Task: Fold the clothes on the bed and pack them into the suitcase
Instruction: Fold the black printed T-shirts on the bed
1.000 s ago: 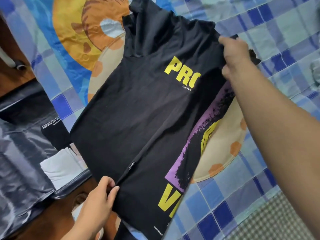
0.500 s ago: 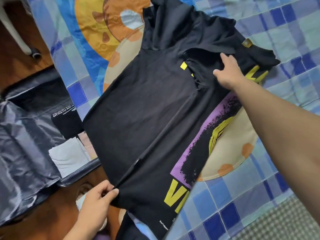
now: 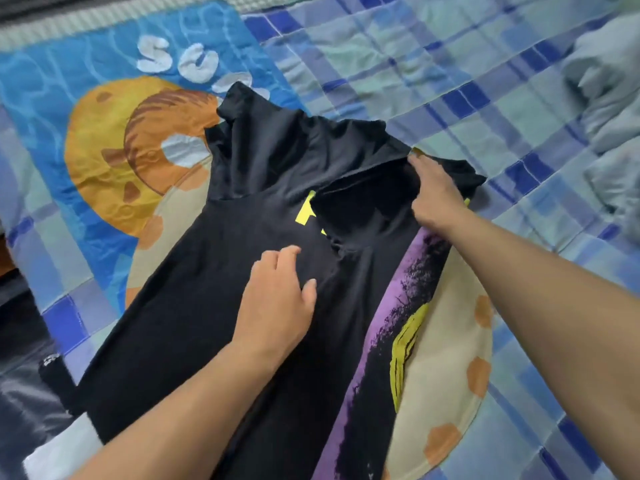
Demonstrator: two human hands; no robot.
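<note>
A black T-shirt (image 3: 194,306) with yellow lettering and a purple print lies spread on the bed, its right side folded inward. My left hand (image 3: 277,299) rests on the middle of the shirt with relaxed fingers and holds nothing. My right hand (image 3: 436,195) lies on the folded-over sleeve near the shirt's upper right; its fingers are flat on the cloth. The open suitcase (image 3: 24,393) with dark lining shows at the lower left edge, with a folded black garment (image 3: 55,379) and a white one (image 3: 52,455) in it.
The bed carries a blue checked sheet (image 3: 450,81) and a blanket with an orange doughnut print (image 3: 104,161). A crumpled pale grey-green cloth (image 3: 609,98) lies at the far right.
My left hand has let go of the shirt's bottom hem and moved up onto its middle. My right hand has laid the sleeve inward. The view has shifted away from the suitcase.
</note>
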